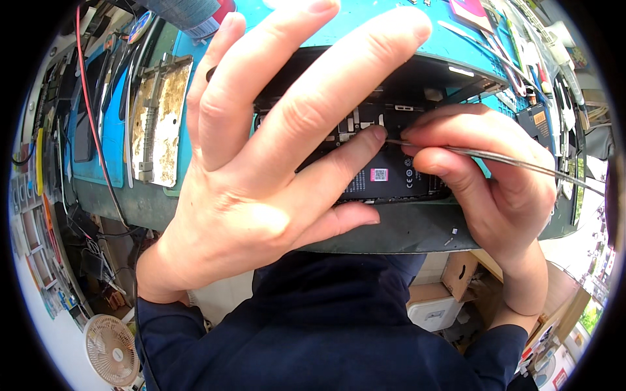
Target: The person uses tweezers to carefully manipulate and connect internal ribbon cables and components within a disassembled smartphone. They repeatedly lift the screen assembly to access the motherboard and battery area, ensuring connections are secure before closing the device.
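Note:
An opened phone (417, 186) lies on the dark mat edge in front of me, its battery, small metal parts and a pink label showing. Its dark screen panel (482, 81) is raised along the far side. My left hand (254, 163) spreads over the phone's left part and hides much of it. That index fingertip rests on the inner parts near the middle, while the other fingers are stretched out. Between the thumb and fingers of my right hand (502, 169) is a pair of thin metal tweezers (521, 163). Their tip points left, close beside my left index fingertip.
A stained metal plate (156, 124) and a dark phone (88, 117) lie at the left on blue mats. A red cable (88, 111) runs there. More tools (502, 55) and a small dark box (536, 122) are at the right. A fan (112, 348) stands lower left.

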`<state>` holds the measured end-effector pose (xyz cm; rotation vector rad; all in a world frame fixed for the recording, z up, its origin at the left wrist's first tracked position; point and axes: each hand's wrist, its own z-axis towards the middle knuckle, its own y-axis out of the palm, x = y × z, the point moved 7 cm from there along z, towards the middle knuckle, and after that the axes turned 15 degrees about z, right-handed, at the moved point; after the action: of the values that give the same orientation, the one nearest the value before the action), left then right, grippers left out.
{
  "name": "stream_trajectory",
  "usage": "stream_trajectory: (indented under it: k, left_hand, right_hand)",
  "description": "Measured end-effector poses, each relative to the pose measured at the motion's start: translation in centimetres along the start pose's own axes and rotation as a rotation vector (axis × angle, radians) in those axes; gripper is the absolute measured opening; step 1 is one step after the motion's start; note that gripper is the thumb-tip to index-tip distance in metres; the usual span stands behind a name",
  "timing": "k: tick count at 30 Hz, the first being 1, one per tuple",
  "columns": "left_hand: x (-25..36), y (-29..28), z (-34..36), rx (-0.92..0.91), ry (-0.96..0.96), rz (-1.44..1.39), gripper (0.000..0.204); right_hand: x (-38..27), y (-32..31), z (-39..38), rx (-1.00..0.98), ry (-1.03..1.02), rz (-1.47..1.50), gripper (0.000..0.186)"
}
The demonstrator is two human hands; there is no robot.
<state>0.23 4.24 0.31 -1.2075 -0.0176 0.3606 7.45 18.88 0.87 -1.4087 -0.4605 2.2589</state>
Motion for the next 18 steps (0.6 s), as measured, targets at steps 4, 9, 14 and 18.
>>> stream_trajectory:
  k: [4, 9, 14, 18]
  left_hand:
    - [0.15, 0.39, 0.38, 0.011, -0.004, 0.008, 0.054]
    - [-0.18, 0.32, 0.01, 0.020, -0.011, 0.026, 0.054]
    - [-0.38, -0.30, -0.23, 0.022, -0.023, 0.063, 0.054]
    - [-0.23, -0.46, -0.20, 0.031, -0.022, 0.084, 0.054]
  right_hand:
    - [-0.07, 0.17, 0.09, 0.002, -0.003, -0.032, 0.014]
    - [-0.05, 0.20, 0.11, 0.005, 0.011, -0.040, 0.013]
    - [-0.12, 0.19, 0.24, 0.006, 0.005, -0.014, 0.013]
    - [-0.12, 0.22, 0.16, 0.012, 0.011, -0.027, 0.013]
